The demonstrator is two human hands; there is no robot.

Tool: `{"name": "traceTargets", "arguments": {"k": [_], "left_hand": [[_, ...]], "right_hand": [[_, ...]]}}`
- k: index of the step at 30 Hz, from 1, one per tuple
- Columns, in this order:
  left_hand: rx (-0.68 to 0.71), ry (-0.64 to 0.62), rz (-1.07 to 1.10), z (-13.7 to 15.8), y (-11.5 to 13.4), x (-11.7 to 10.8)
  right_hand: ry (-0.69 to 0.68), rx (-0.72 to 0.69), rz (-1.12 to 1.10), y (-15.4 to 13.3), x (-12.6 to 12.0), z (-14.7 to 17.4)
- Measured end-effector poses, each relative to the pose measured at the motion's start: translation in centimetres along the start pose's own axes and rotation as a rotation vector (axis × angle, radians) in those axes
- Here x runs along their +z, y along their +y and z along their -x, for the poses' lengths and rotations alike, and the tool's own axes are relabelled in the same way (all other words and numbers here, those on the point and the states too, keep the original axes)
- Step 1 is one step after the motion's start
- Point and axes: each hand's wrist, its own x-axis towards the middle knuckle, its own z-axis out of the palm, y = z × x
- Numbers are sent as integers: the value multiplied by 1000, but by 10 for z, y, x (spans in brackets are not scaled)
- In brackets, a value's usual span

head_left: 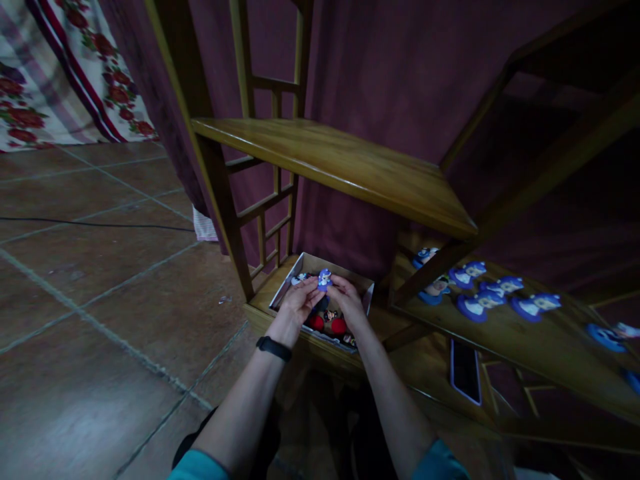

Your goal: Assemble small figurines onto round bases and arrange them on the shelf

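Seemingly midway, our hands (300, 300) pinch a purple figurine (325, 280) over the box (357, 276), toys (331, 316) inside, more figurines (481, 303) on the shelf (540, 343).

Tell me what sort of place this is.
Probably an indoor display corner, home or shop unclear: a wooden shelf unit, small figurines on it, and a flowered cloth hanging nearby.

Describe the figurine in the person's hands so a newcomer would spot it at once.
Start with the wooden shelf unit and find the open box on its low board. Over that box, the left hand and right hand hold a small purple-and-white figurine. Similar purple figurines sit on the board at picture right; this one alone is in hand.
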Motion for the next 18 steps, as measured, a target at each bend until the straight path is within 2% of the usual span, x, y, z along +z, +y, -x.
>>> {"name": "traceTargets", "arguments": {"k": [18], "left_hand": [[4, 38, 58, -11, -4, -9]], "right_hand": [[-11, -70, 52, 10, 1, -3]]}}
